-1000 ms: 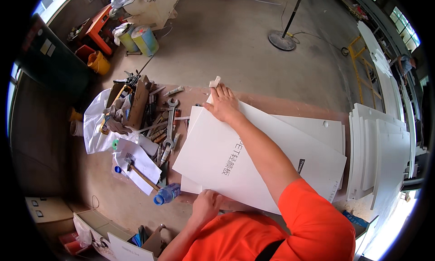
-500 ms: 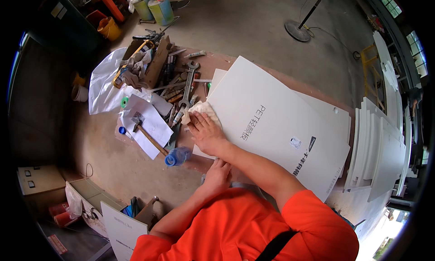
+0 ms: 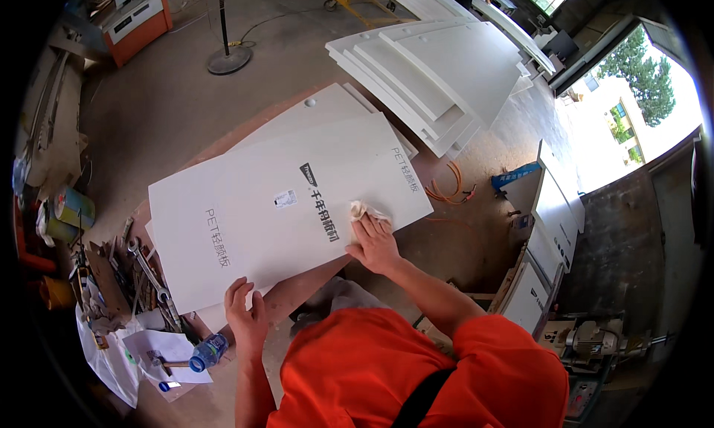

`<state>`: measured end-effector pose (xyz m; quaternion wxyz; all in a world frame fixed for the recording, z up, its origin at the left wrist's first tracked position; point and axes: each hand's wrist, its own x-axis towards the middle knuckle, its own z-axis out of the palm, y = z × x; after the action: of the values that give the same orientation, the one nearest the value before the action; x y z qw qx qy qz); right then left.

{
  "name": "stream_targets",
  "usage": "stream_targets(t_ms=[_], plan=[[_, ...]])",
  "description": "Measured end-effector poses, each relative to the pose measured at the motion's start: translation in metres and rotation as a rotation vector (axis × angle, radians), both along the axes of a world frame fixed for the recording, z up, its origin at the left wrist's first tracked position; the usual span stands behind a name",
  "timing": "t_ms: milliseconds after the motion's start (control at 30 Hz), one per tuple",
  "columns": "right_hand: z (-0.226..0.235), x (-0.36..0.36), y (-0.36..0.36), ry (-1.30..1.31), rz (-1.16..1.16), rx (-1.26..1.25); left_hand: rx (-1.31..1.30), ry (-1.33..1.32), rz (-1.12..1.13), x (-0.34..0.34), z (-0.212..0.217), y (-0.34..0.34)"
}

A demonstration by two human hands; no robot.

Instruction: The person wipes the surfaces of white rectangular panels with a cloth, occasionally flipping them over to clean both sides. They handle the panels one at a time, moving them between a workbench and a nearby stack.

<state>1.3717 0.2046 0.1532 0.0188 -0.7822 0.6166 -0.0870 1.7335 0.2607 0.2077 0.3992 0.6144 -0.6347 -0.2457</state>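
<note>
A large white panel (image 3: 260, 227) with dark print and a small label lies over other white boards on the workbench (image 3: 290, 288). My right hand (image 3: 377, 246) presses a crumpled off-white cloth (image 3: 370, 211) onto the panel near its right end; the fingers bend over the cloth and hide part of it. At the panel's near edge, toward the left, my left hand (image 3: 245, 309) has its fingers apart and slightly curled, holding nothing. Whether its fingertips touch the edge I cannot tell.
Left on the bench are a large wrench (image 3: 152, 278), a plastic bottle (image 3: 209, 352), a hammer and paper (image 3: 178, 346). More white panels (image 3: 446, 71) are stacked beyond at the upper right. An orange hose (image 3: 446, 190) coils past the bench's right end. A stand with a round base (image 3: 229, 60) is on the floor.
The view has swung right. My right hand has slid the cloth from the panel's left end to its right end. My left hand has moved out from beneath the right forearm to the near edge.
</note>
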Motion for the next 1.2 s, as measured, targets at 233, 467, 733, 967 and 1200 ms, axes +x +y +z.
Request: stream_targets(t_ms=[233, 467, 733, 967, 1200], plan=[[-0.015, -0.146, -0.028, -0.045, -0.514, 0.083, 0.443, -0.72, 0.647, 0.098, -0.072, -0.106], [-0.007, -0.134, -0.175, -0.162, -0.376, 0.087, 0.557, -0.888, 0.768, 0.107, -0.076, -0.114], [-0.003, -0.138, -0.091, -0.275, -0.598, 0.032, 0.489, -0.843, 0.777, 0.106, -0.057, -0.145], [0.055, -0.161, -0.014, -1.069, -1.086, 0.605, 0.559, -0.403, 0.634, 0.154, -0.048, -0.181], [0.004, -0.134, 0.095, -1.383, -1.129, 0.503, 0.486, 0.194, 0.605, 0.227, -0.097, -0.209]])
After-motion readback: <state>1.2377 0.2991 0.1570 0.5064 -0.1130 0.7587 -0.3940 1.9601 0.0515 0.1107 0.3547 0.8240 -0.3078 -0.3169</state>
